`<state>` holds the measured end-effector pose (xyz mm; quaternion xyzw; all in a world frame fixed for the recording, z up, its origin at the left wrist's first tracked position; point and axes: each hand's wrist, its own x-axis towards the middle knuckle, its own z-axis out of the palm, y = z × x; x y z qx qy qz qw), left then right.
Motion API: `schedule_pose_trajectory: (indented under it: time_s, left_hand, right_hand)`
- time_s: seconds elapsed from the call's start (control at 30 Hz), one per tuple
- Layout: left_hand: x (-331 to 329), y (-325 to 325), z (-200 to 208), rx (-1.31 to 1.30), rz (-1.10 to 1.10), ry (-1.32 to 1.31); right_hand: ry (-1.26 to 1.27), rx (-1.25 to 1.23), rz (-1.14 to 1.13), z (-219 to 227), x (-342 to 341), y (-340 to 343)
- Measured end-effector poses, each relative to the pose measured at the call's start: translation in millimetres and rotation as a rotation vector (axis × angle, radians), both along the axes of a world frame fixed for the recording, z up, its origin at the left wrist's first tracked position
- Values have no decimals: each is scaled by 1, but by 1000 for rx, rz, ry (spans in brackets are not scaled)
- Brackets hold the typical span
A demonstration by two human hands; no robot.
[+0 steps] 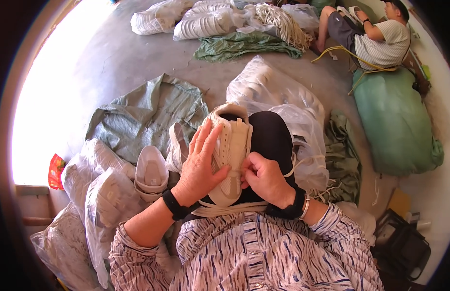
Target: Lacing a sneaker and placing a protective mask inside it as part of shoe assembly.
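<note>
A beige sneaker (229, 150) lies on my lap, its toe toward me and its heel opening away. My left hand (198, 157) grips its left side, with the fingers along the eyelet edge and the thumb across the front. At the right edge of the tongue, my right hand (264, 177) pinches with thumb and forefinger; what is between them is too small to make out. The left row of eyelets shows no lace. A bundle of pale shoelaces (230, 209) lies across my lap below the toe.
Stacked pale shoes (151, 169) and plastic bags (111, 203) stand at my left. A clear bag of shoes (278, 87) lies ahead, beside a green woven sheet (147, 114). A stuffed green sack (399, 126) stands right, below another seated person (380, 43). More bagged shoes (205, 22) line the back.
</note>
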<state>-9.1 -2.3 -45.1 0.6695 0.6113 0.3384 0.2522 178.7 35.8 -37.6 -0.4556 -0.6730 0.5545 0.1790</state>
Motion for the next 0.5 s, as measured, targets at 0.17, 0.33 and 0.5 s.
schedule_pose_trajectory:
  time_s: [0.17, 0.33, 0.5]
  left_hand:
    - [4, 1, 2, 7, 29, 88]
    - [7, 3, 2, -13, 27, 79]
    - [1, 0, -3, 2, 1, -8]
  right_hand:
    - [-26, 136, -39, -10, -2, -5]
    - [-57, 321, -62, -18, -4, -7]
    - [303, -396, -216, -8, -11, -2]
